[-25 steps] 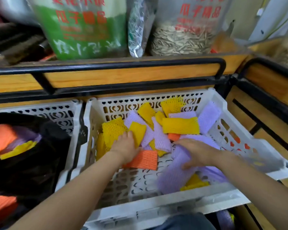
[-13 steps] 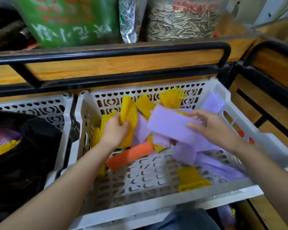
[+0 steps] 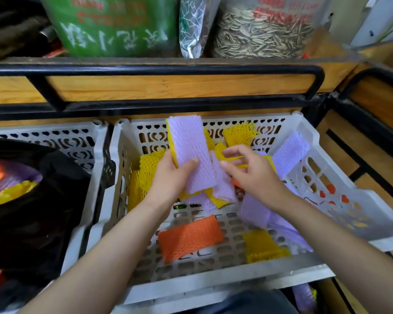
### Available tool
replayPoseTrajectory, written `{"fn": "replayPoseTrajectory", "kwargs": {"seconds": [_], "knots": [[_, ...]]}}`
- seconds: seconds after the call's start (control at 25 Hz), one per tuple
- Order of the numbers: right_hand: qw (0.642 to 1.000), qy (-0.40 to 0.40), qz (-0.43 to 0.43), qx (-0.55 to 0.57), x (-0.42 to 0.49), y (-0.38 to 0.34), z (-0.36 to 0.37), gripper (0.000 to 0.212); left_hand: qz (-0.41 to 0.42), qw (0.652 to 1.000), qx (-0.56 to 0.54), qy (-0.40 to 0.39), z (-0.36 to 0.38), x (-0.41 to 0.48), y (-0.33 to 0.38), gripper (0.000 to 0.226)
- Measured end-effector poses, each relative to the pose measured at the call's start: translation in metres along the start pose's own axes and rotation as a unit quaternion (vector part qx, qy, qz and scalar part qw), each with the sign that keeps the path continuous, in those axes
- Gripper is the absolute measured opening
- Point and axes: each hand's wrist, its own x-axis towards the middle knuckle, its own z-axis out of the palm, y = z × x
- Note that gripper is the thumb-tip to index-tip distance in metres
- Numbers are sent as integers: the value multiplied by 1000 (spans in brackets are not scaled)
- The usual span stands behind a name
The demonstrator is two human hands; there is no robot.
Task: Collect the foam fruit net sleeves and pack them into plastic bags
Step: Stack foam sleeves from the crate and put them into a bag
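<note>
Contents, all placed relative to the white crate (image 3: 225, 274):

1. My left hand (image 3: 170, 177), above the crate's middle. The thumb lies across the front and the fingers curl behind. It grips a purple sleeve (image 3: 188, 152) held upright, with the edge of a yellow sleeve (image 3: 171, 143) showing along its left side, pressed against it.
2. My right hand (image 3: 252, 175), just right of the left one, above the heap. Its fingers are spread and loosely curved, thumb and forefinger apart, and it has hold of nothing I can see.
3. Heap of purple and yellow sleeves (image 3: 218, 189), in the crate's back half, under both hands.
4. Orange sleeve (image 3: 190, 237), flat on the crate floor near the front wall.
5. Yellow sleeve (image 3: 264, 245), on the floor at the front right.
6. Purple sleeve (image 3: 290, 152), leaning against the right wall.
7. Open-mesh yellow sleeve (image 3: 239, 133), against the back wall.
8. Black plastic bag (image 3: 43, 211), in the second crate (image 3: 61, 137) directly left of the white one. Orange, purple and yellow sleeves show in its mouth.
9. Green sack (image 3: 114, 23) and bag of striped seeds (image 3: 263, 30), on the wooden shelf (image 3: 168, 86) above and behind the crate.
</note>
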Motion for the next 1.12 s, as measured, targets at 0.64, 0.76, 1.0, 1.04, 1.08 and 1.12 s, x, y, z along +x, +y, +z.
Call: {"fn": "replayPoseTrajectory", "kwargs": {"seconds": [0.64,0.76,1.0,1.04,1.08,1.12], "knots": [[925,-77,60,-368,42,79,-25,38,-32,998,32,37,-7,7,-2,37],[958,-14,39,-285,38,53,-31,19,-32,995,58,70,-9,10,-3,37],[993,91,20,-73,27,-12,-6,14,41,996,72,20,0,3,2,26],[995,91,22,-44,26,-19,-1,14,53,997,59,-6,2,0,3,26],[996,89,24,-11,26,-23,4,16,62,997,45,-28,4,-2,4,28],[996,81,29,23,25,-27,8,20,70,996,34,-43,6,-5,5,32]]}}
